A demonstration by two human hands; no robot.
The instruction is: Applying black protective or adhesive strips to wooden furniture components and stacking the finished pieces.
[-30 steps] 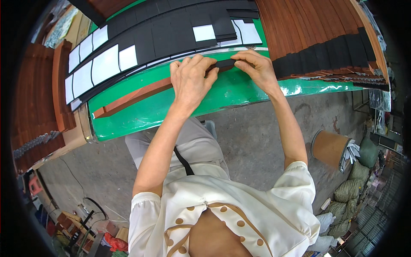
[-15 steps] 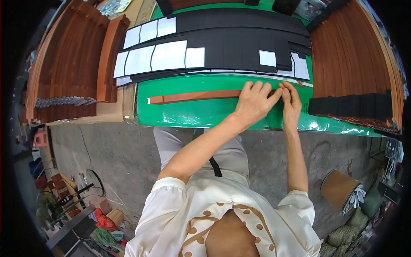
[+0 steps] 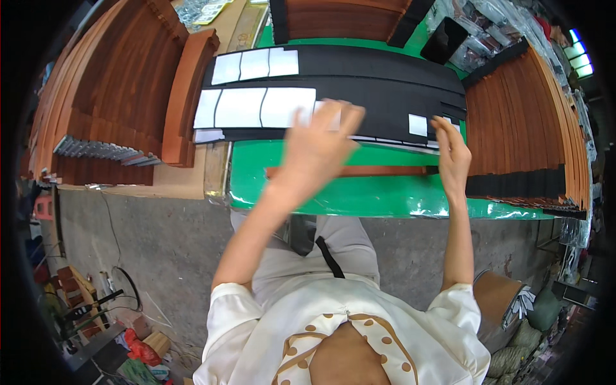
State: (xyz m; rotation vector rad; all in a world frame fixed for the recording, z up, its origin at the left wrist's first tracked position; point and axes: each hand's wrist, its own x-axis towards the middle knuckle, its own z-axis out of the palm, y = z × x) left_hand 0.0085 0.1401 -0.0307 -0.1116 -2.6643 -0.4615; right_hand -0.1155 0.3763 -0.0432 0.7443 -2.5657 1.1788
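A green worktop [image 3: 359,192] is seen from above, its near edge glossy and facing the seated person.

Left hand [image 3: 319,151]: raised above the middle of the worktop, fingers spread wide, blurred; nothing is seen gripped. Whether it touches anything below cannot be told.

Right hand [image 3: 451,154]: set toward the right end of the worktop, fingers extended and loosely together, fingertips over the near edge of the black strips. No closed grip is shown; contact is hard to make out.

Brown strip [image 3: 350,171]: a long, narrow brown piece laid flat along the worktop, parallel to its near edge, just below both hands. Its middle is covered by the left wrist; its right end lies beside the right hand.

Black strips [image 3: 378,90]: long dark bands laid across the far half of the worktop, overlapping one another.

White cards [image 3: 256,106]: pale rectangles set in two rows on the left part of the black strips; one small white card [image 3: 418,124] lies just left of the right hand. Another is partly hidden behind the left hand.

Brown stack, right [image 3: 520,122]: upright brown pieces with black edges at the right end of the worktop, cut off by the dark rim.

Brown stack, left [image 3: 109,96]: similar pieces beyond the left edge, on a cardboard sheet [image 3: 186,179].
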